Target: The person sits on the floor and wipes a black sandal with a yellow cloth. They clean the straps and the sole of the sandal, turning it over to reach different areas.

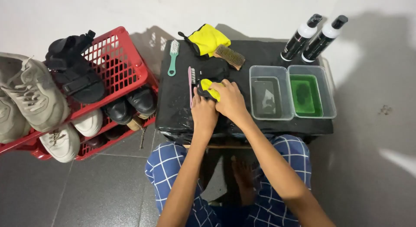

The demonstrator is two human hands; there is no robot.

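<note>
While we look down over our knees, the biggest thing beside us is the red crate (pixel 119 53) on the left, stacked with grey sneakers (pixel 32 94), white shoes (pixel 65 140) and black shoes (pixel 130 105). Before us stands the black-covered counter (pixel 173 110). On its right part sit two clear tubs side by side, one with dark water (pixel 268 97) and one with green liquid (pixel 308 94), and behind them lean two black spray bottles (pixel 310 36). At the back lies a yellow and black glove (pixel 208 38) with a wooden brush (pixel 229 56) touching it, and a green brush (pixel 172 58) lies to the left. A pink brush (pixel 190 84) lies just beside our left hand (pixel 203 112). Our right hand (pixel 229 99) meets the left one over a small yellow and black cloth (pixel 208 88) near the counter's middle; both sets of fingers curl closed around it, hiding most of it.
</note>
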